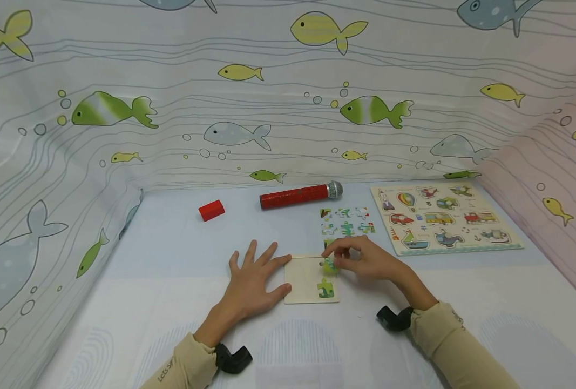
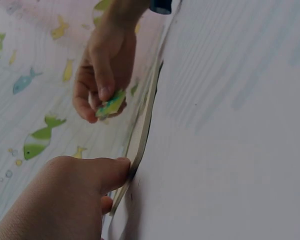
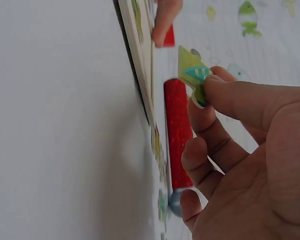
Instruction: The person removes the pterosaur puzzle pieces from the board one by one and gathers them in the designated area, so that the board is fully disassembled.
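Note:
A square wooden puzzle board (image 1: 302,278) lies on the table in the head view, with a green jigsaw piece (image 1: 325,289) in its lower right part. My left hand (image 1: 255,281) is spread flat at the board's left side, thumb and index fingertip on its edge. Between thumb and fingers, my right hand (image 1: 367,259) pinches a second green jigsaw piece (image 3: 194,70) with a teal patch, held over the board's upper right. Just behind the board, several loose jigsaw pieces (image 1: 347,228) lie in rows, the nearest partly hidden by the right hand.
A red microphone (image 1: 295,196) with a silver head lies behind the loose pieces. Left of it sits a red block (image 1: 211,210). A larger picture board (image 1: 390,237) with vehicles lies at the right. Fish-printed cloth walls (image 1: 288,156) rise at the back and sides.

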Demonstrator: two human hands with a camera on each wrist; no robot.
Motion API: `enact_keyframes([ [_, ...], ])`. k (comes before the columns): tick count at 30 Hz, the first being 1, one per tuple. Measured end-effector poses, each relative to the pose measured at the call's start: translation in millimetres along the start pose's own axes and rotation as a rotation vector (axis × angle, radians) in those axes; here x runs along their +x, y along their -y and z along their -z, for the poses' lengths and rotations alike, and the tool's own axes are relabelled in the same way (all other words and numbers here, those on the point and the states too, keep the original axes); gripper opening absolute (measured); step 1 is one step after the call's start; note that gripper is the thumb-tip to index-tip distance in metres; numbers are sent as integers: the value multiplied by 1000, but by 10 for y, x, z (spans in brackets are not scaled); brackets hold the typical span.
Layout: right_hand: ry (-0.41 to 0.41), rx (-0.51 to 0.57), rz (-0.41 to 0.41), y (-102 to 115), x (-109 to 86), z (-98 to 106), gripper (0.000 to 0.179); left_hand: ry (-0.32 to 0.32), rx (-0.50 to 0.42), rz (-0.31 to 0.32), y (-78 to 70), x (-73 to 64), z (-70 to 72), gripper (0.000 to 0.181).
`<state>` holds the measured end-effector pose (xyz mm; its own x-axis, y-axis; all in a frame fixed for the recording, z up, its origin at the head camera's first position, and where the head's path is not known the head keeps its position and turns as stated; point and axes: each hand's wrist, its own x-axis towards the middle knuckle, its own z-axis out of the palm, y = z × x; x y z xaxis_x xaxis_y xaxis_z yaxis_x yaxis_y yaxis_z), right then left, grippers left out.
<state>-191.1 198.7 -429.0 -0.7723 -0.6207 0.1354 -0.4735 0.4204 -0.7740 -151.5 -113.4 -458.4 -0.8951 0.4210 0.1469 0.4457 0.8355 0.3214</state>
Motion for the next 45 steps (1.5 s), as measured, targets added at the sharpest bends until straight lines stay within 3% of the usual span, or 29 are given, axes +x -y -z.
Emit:
enact_keyframes([
  [8, -85, -59, -23, -191, -78, 167, 22, -6, -14, -4, -3, -1, -5, 62],
  [18, -151, -120, -208, -334, -146, 247, 22, -11, 0, -7, 6, 0, -10, 62],
  [27, -184, -199, -207, -402, -150, 288, 22, -12, 3, -6, 10, 0, -12, 61],
  [33, -194, -302, -255, -411, -187, 348, 26, -6, -3, -3, -1, -3, -2, 62],
  [38, -179, -310, -258, -456, -208, 387, 33, -11, 0, -7, 1, -5, -6, 61],
  [45, -188, -316, -243, -520, -193, 365, 28, -15, 2, -5, 4, -3, -12, 61],
])
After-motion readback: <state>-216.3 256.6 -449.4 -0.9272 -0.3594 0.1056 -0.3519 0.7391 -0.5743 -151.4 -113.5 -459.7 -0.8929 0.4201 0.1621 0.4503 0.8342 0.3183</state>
